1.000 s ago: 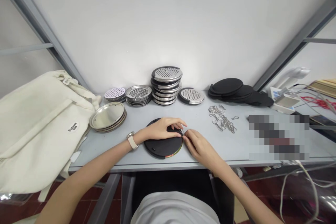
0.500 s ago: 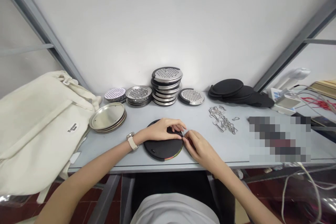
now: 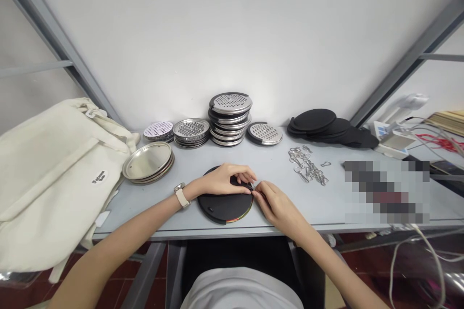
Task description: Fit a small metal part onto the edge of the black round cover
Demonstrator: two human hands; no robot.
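Note:
A round black disc [image 3: 223, 205] with a coloured rim lies flat on the grey table [image 3: 326, 203] in front of me. My left hand [image 3: 221, 179], with a watch on the wrist, rests on the disc's far edge, fingers curled and pinching at its right rim. My right hand [image 3: 277, 203] meets it at the same spot, its fingertips pinched on a small metal piece that I cannot make out clearly. Both hands touch the disc's right rim.
A stack of perforated metal discs [image 3: 229, 117] stands at the back, with more beside it [image 3: 191, 131] [image 3: 265, 133] [image 3: 159, 130]. Plain metal plates [image 3: 148, 162] lie left, black discs [image 3: 328, 125] back right, loose metal clips [image 3: 308, 164] right, a cream bag [image 3: 50, 169] far left, cables [image 3: 435, 142] far right.
My right hand has crept a little left toward the disc's rim and closed up against my left fingers. The disc has shifted slightly.

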